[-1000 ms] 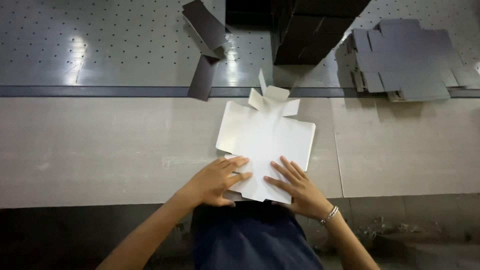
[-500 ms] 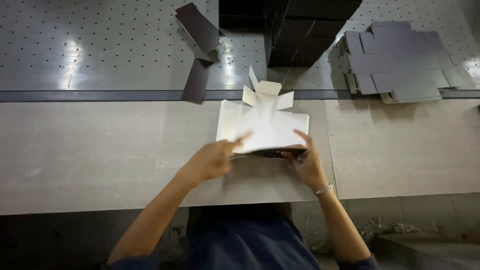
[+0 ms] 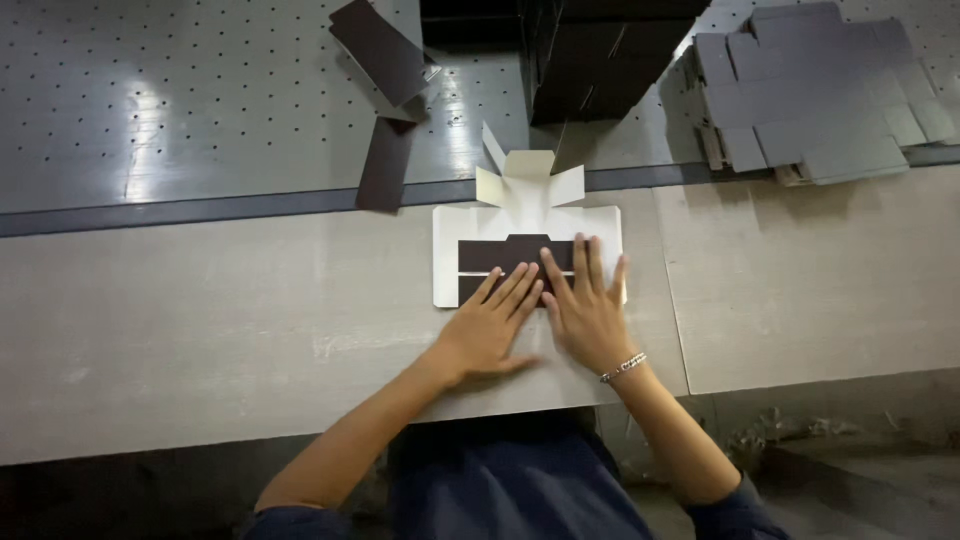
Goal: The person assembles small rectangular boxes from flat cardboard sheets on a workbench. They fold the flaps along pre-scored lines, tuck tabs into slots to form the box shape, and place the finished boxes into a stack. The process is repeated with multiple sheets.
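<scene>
**A:** Cardboard box blank, cut flat and partly folded. Where does it lie?

**B:** It sits on the pale table, straight ahead of the person, at the middle of the view. Its near edge has been folded over, showing a dark brown strip across the white inside. The long axis runs left to right. Small white flaps stand up at its far edge.

**A:** And the hands?

**B:** Both rest on the near part of the blank, side by side and almost touching. The left hand lies flat, fingers spread and pointing far and slightly right, tips on the dark strip. The right hand, with a bracelet at the wrist, also lies flat, fingers fanned out, pressing the strip. Neither hand grips anything; both are open, palms down. The rest of the blank stretches away from the fingertips toward the far side, and both hands reach it about equally.

**A:** What surrounds it?

**B:** Beyond the table runs a dark band, then a grey metal surface dotted with small holes. Two dark cardboard pieces lie on it to the far left. A dark stack stands at far centre. A pile of grey flat blanks sits far right. The floor nearby is dim.
</scene>
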